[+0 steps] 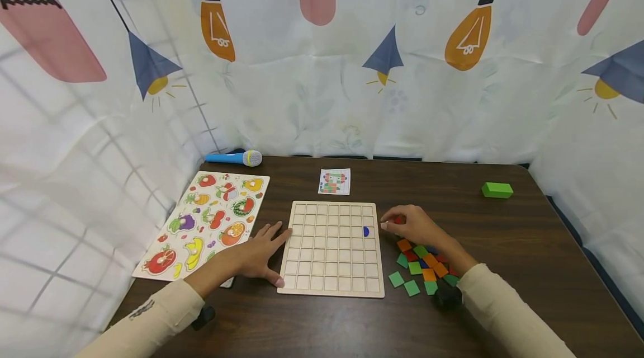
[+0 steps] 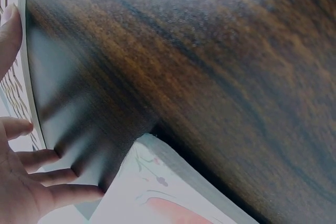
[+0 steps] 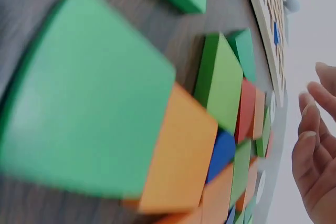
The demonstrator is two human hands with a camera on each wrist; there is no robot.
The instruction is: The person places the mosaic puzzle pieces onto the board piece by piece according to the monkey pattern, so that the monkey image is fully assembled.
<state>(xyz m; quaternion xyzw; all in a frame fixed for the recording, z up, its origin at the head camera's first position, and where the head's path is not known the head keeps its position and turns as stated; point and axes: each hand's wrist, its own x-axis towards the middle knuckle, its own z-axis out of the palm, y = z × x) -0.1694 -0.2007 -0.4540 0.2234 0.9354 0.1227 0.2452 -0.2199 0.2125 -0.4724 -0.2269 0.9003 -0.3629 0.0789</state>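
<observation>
A pale wooden grid board [image 1: 334, 295] lies flat on the table, with one blue half-round piece [image 1: 366, 231] in a cell near its right side. My left hand [image 1: 259, 254] is spread at the board's left edge, thumb and index finger touching it. My right hand [image 1: 415, 226] hovers just off the board's right edge, fingers loosely bent; in the right wrist view no piece shows between its fingertips. Partly hidden under that hand is a red piece [image 1: 399, 219]. Nearer me is a heap of coloured pieces, with orange [image 1: 429, 274] and green [image 1: 411, 288] ones.
Left of the board lies a fruit-picture board [image 1: 206, 224]. A small card with a coloured pattern [image 1: 334, 182] lies beyond the grid board. The blue toy microphone [image 1: 233, 158] is at the back left, a green block [image 1: 497, 190] at the back right. Patterned cloth [image 1: 312, 106] surrounds the table.
</observation>
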